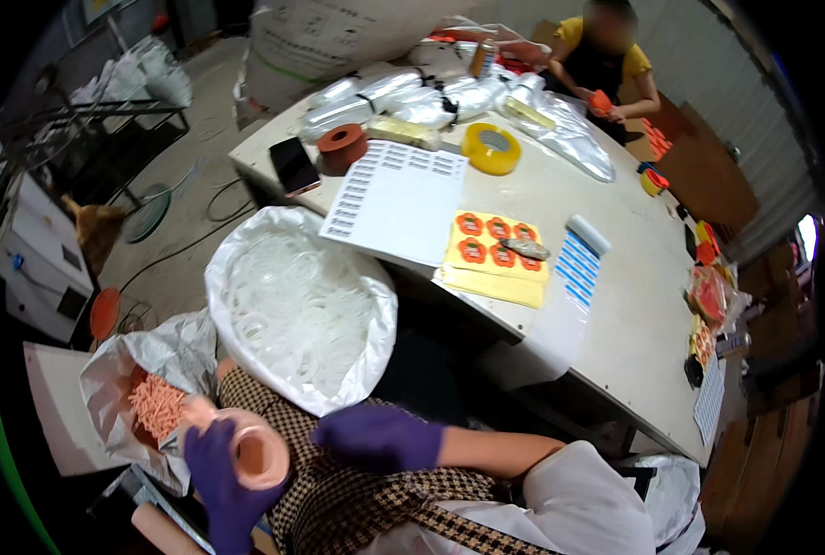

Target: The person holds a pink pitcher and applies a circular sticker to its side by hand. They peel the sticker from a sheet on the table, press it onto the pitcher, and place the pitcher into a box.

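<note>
My left hand (pixel 216 481), in a purple glove, is wrapped round a peach-coloured, cup-like plastic piece (pixel 274 446). Its round opening faces up, and a narrower part sticks out on its left. My right hand (pixel 380 438), also gloved in purple, hovers over my checked apron (pixel 334 486), smeared by motion, so its fingers do not show clearly. Just beyond it stands a white sack (pixel 381 350) full of clear plastic rings (pixel 292 301). Left of that, a second white sack (pixel 190 347) holds many small peach-coloured plastic pieces (pixel 156 407).
The white table (pixel 634 314) carries a label sheet (pixel 398 199), yellow sticker sheets (pixel 496 287), a blue-striped label strip (pixel 579 268), tape rolls (pixel 491 150), a phone (pixel 294 167) and silvery plastic bundles (pixel 403 97). Across it, a person (pixel 607 69) handles an orange piece.
</note>
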### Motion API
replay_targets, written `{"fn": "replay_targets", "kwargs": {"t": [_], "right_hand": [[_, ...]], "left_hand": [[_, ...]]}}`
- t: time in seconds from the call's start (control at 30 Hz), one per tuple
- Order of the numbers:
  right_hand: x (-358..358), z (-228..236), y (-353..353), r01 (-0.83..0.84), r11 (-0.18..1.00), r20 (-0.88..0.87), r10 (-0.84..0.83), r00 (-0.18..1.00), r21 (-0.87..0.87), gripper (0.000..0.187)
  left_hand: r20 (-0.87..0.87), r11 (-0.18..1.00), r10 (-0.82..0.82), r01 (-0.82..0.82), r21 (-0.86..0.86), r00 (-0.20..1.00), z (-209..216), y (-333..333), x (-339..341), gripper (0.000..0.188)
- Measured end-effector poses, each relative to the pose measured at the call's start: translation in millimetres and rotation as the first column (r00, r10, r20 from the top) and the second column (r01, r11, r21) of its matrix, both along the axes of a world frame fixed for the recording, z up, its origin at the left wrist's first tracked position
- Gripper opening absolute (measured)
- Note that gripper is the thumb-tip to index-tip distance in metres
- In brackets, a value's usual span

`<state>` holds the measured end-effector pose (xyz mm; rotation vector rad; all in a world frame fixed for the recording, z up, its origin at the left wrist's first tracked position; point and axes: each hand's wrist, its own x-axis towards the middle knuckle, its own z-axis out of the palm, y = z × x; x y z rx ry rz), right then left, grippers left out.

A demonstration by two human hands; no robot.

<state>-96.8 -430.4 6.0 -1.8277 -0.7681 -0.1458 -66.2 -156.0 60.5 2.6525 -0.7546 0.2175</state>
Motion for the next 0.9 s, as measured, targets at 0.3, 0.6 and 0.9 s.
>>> {"fn": "replay_targets", "kwargs": {"t": [0.3, 0.6, 0.9], "right_hand": [[-93.4, -1.7, -307.9, 0.973, 0.034, 0.389, -0.913, 0.123, -0.227, 0.032], [-87.2, -34.0, -332.4, 0.941, -0.056, 0.154, -0.988, -0.004, -0.334, 0.020], [5.1, 15.6, -164.3, 0.798, 0.601, -0.234, -0.771, 0.593, 0.044, 0.010]], "left_hand": [[0.328, 0.768, -0.605, 0.641, -0.002, 0.725, -59.9, -33.1, -7.2, 0.028], [-0.570, 0.612, -0.776, -0.536, -0.581, -0.269, -126.6, -67.8, 11.2, 0.056], [0.513, 0.513, -0.857, -0.015, 0.858, 0.058, -182.0, -42.6, 0.4, 0.058]]}}
